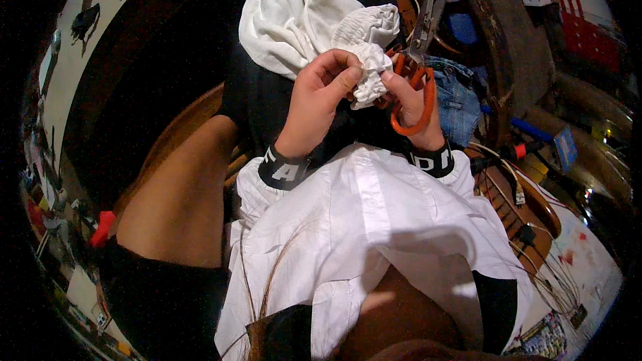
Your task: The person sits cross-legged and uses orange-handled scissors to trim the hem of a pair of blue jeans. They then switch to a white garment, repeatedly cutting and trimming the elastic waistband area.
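A white cloth garment (287, 13) lies bunched over dark fabric in front of me, its gathered, ruffled end drawn toward my hands. My left hand (319, 97) pinches the gathered edge between thumb and forefinger. From the other side, my right hand (414, 103) grips the same edge with its thumb on top. Orange-handled scissors (422, 47) hang on my right hand, a handle loop around the hand and the blades pointing away from me, slightly parted. The right fingertips are partly hidden behind the cloth and the handles.
Folded blue denim (455, 97) lies to the right of my right hand. Beyond it are a blue-handled brush-like tool (535, 135) and a brown wooden slatted surface (518, 220) with cables. My bare leg (180, 194) is at the left.
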`<action>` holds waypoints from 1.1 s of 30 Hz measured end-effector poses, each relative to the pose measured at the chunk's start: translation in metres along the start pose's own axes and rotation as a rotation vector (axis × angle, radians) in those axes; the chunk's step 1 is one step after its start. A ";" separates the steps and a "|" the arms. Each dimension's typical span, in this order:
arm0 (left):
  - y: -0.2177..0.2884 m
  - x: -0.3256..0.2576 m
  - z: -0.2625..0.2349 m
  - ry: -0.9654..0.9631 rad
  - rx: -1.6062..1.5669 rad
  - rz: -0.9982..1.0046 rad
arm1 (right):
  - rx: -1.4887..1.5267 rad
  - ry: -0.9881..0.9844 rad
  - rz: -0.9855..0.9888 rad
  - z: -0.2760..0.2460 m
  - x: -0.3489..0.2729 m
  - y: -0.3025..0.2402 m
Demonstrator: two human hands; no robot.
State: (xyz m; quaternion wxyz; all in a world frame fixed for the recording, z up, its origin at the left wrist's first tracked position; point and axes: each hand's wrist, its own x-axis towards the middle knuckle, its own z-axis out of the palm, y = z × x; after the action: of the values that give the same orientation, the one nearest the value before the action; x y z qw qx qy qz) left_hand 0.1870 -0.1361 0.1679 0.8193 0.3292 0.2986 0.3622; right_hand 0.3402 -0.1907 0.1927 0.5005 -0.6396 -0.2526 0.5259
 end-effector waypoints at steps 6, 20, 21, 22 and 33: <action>-0.001 0.007 -0.006 -0.013 -0.041 -0.126 | -0.027 0.026 0.000 0.003 -0.001 -0.005; -0.009 0.000 -0.006 -0.016 0.115 0.009 | -0.099 0.078 -0.182 -0.009 -0.020 -0.015; -0.007 0.000 -0.005 -0.012 0.104 -0.002 | -0.185 0.022 -0.176 -0.029 -0.021 -0.010; -0.008 -0.001 -0.005 0.000 0.095 -0.009 | -0.168 -0.028 -0.144 -0.035 -0.027 -0.017; -0.028 0.007 0.008 0.046 0.122 0.023 | -0.136 -0.470 0.500 -0.068 -0.079 -0.034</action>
State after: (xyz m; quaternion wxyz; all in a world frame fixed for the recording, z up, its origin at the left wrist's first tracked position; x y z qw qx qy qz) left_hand 0.2081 -0.1478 0.1498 0.7863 0.3737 0.3352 0.3602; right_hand 0.3853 -0.2707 0.2527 0.2407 -0.5748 -0.2310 0.7472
